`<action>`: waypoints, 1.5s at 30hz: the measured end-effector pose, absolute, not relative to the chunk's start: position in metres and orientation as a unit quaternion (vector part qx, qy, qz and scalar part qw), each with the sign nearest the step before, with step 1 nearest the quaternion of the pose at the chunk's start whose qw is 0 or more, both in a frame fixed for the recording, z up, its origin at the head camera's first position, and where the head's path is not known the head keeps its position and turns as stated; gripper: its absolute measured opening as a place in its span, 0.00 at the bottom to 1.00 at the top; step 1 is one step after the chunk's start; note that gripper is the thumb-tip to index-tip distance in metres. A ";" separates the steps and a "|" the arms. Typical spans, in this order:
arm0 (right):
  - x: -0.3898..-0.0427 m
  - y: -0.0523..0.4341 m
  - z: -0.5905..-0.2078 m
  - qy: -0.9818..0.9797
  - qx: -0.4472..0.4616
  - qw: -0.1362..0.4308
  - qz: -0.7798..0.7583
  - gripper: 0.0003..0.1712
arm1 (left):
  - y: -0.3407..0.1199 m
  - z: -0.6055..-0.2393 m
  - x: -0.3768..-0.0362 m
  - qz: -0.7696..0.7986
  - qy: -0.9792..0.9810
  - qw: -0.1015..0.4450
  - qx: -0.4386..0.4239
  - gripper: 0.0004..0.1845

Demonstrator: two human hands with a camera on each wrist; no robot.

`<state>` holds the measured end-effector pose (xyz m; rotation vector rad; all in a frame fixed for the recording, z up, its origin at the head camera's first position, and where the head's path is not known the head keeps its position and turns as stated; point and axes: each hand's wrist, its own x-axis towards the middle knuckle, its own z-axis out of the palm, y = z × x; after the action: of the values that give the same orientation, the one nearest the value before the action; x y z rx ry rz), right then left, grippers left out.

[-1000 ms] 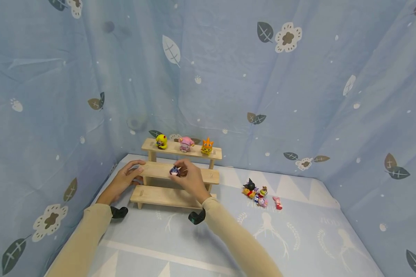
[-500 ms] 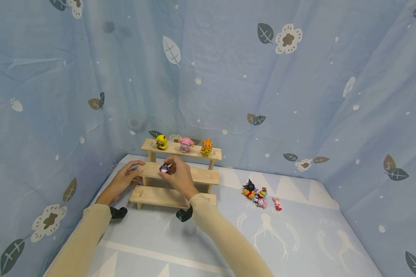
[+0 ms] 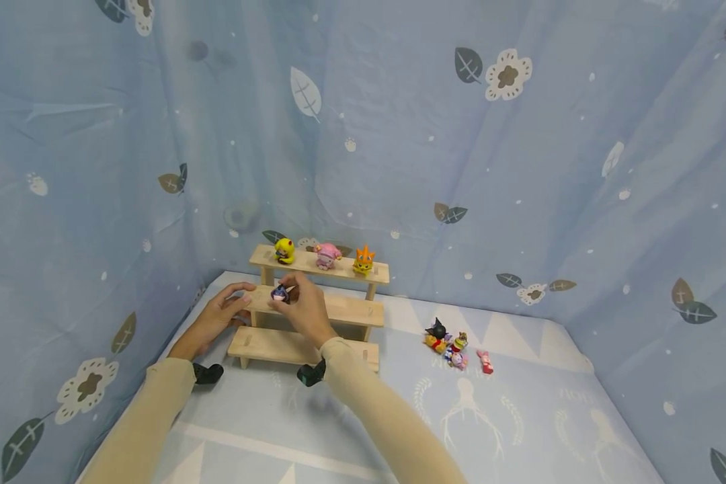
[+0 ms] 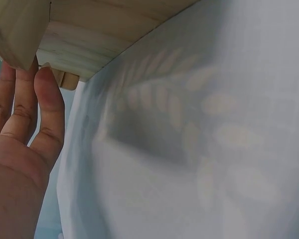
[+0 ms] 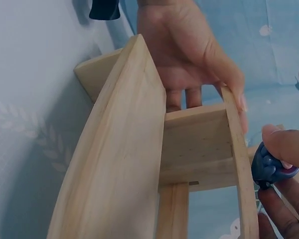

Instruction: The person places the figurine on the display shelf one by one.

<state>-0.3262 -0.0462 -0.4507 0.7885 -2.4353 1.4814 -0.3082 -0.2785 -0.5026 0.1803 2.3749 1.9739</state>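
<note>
- Head view: the right hand is pinching a small blue figure at its fingertips, just above the wooden shelf's middle step.
- The left hand is gripping that step's end, beside it.

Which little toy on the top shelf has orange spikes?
The orange spiky figure, at the right end of the top shelf. The yellow figure stands at the left end, the pink figure between them.
</note>
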 end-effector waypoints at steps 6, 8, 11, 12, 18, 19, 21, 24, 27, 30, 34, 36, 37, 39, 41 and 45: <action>-0.326 -0.049 -0.450 -0.820 0.265 0.087 0.500 0.22 | -0.279 -0.504 -0.308 0.637 0.768 0.023 0.061 0.30; -0.326 -0.049 -0.449 -0.820 0.266 0.086 0.500 0.22 | -0.281 -0.507 -0.311 0.636 0.769 0.020 0.062 0.30; -0.327 -0.048 -0.449 -0.818 0.273 0.085 0.499 0.23 | -0.283 -0.509 -0.314 0.638 0.767 0.017 0.066 0.31; -0.328 -0.048 -0.449 -0.818 0.277 0.085 0.497 0.22 | -0.283 -0.509 -0.315 0.640 0.765 0.017 0.067 0.31; -0.332 -0.042 -0.454 -0.813 0.316 0.073 0.483 0.22 | -0.280 -0.503 -0.311 0.648 0.758 0.026 0.068 0.30; -0.332 -0.041 -0.454 -0.811 0.323 0.069 0.483 0.23 | -0.280 -0.501 -0.310 0.649 0.758 0.028 0.067 0.29; -0.332 -0.038 -0.454 -0.810 0.333 0.067 0.479 0.23 | -0.278 -0.498 -0.308 0.650 0.756 0.030 0.067 0.29; -0.332 -0.035 -0.453 -0.808 0.339 0.064 0.477 0.22 | -0.278 -0.497 -0.307 0.653 0.754 0.031 0.065 0.29; -0.331 -0.035 -0.452 -0.810 0.329 0.060 0.482 0.21 | -0.280 -0.500 -0.310 0.654 0.753 0.029 0.065 0.29; -0.331 -0.037 -0.451 -0.812 0.312 0.058 0.489 0.21 | -0.281 -0.506 -0.314 0.654 0.753 0.025 0.066 0.30; -0.331 -0.040 -0.451 -0.813 0.300 0.061 0.495 0.22 | -0.283 -0.512 -0.316 0.650 0.756 0.021 0.073 0.30; -0.331 -0.041 -0.452 -0.810 0.302 0.061 0.499 0.22 | -0.284 -0.513 -0.315 0.648 0.758 0.020 0.074 0.31; -0.331 -0.042 -0.452 -0.809 0.302 0.061 0.500 0.23 | -0.284 -0.513 -0.315 0.648 0.758 0.021 0.075 0.31; -0.330 -0.042 -0.452 -0.808 0.303 0.061 0.502 0.23 | -0.283 -0.513 -0.314 0.648 0.758 0.021 0.074 0.31; -0.330 -0.042 -0.452 -0.807 0.305 0.060 0.503 0.24 | -0.283 -0.512 -0.313 0.646 0.759 0.020 0.076 0.31; -0.327 -0.037 -0.451 -0.809 0.300 0.060 0.503 0.24 | -0.283 -0.512 -0.312 0.646 0.760 0.015 0.073 0.30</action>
<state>-0.3268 -0.0366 -0.4505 0.9083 -2.4475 1.5218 -0.3119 -0.2828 -0.5124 0.2258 2.3652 2.0094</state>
